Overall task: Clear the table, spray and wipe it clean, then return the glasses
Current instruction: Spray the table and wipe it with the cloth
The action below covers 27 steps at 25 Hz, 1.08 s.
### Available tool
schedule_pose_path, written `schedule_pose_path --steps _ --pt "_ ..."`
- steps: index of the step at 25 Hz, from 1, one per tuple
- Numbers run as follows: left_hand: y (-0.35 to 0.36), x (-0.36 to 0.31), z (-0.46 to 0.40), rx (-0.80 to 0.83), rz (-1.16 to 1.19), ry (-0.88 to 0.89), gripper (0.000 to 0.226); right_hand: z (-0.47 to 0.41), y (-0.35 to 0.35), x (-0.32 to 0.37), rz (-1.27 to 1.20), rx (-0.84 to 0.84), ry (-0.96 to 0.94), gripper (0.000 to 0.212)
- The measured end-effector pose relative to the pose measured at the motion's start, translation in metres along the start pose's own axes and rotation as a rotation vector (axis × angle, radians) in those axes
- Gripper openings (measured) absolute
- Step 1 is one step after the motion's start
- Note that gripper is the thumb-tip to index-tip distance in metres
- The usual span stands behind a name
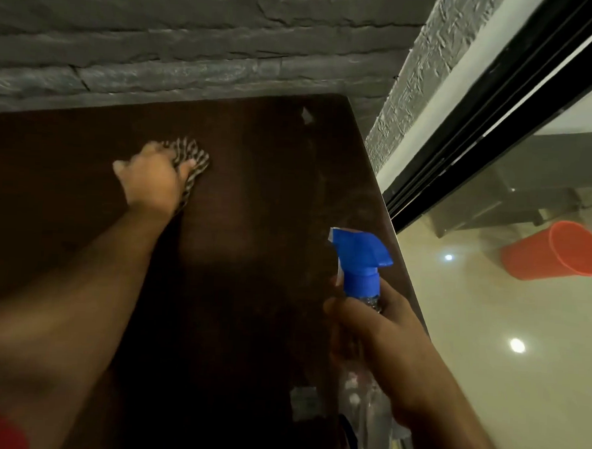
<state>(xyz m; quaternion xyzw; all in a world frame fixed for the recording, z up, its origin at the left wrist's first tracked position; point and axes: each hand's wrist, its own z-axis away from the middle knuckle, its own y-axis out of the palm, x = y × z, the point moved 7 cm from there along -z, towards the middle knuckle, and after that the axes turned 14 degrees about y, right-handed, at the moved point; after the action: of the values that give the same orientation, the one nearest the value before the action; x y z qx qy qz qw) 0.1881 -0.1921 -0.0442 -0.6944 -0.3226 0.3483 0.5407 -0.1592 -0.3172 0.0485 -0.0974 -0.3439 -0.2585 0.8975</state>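
Table [255, 188], dark brown, is the landmark for all positions below. Its far edge abuts a grey stone-block wall [195, 30]; its right edge runs diagonally beside a black-framed glass panel [481, 131]. No glasses are visible on the surface, so the clearing step appears complete and wiping is judged to be the step in hand.

Left hand [149, 179] rests on the far-left part of the table, close to the wall edge, fingers clenched on a striped cloth [191, 158]. The cloth is bunched under the palm, with its free end protruding toward the table's far right corner. The hand is motion-blurred.

Right hand [378, 335] is held over the near right edge of the table and is wrapped around the neck of a clear spray bottle [361, 262]. The bottle's long axis runs from near to far, blue trigger head farthest from the body, nozzle directed toward the left across the table's middle. Whether a finger is on the trigger cannot be determined.

Governing relation: the unwiped centre and right of the table lie to the right of the cloth, so the left hand is the one positioned to sweep there.

An orange bucket [557, 251] lies beyond the right edge, behind the glass.

A label on the lower bottle is blurred; no writing or brand is legible.
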Motion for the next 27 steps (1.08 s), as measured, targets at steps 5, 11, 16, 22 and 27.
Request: schedule_pose_path --steps 5,11,16,22,27 --pt "-0.001 -0.155 0.15 0.205 0.229 0.527 0.027 0.01 0.007 -0.014 -0.017 0.042 0.017 0.013" --pt "-0.01 -0.026 0.157 0.018 0.038 0.38 0.036 0.011 0.02 -0.021 -0.019 0.099 0.079 0.022" --pt "-0.018 0.128 0.106 -0.067 -0.143 -0.292 0.038 -0.003 0.036 -0.018 0.028 0.097 0.098 0.053" --pt "0.002 0.054 0.014 -0.017 0.04 -0.205 0.037 -0.023 0.068 0.012 0.029 0.14 0.039 0.046" --pt "0.009 -0.092 0.054 0.108 0.203 0.507 0.026 -0.044 0.089 0.052 -0.018 0.15 0.017 0.037"
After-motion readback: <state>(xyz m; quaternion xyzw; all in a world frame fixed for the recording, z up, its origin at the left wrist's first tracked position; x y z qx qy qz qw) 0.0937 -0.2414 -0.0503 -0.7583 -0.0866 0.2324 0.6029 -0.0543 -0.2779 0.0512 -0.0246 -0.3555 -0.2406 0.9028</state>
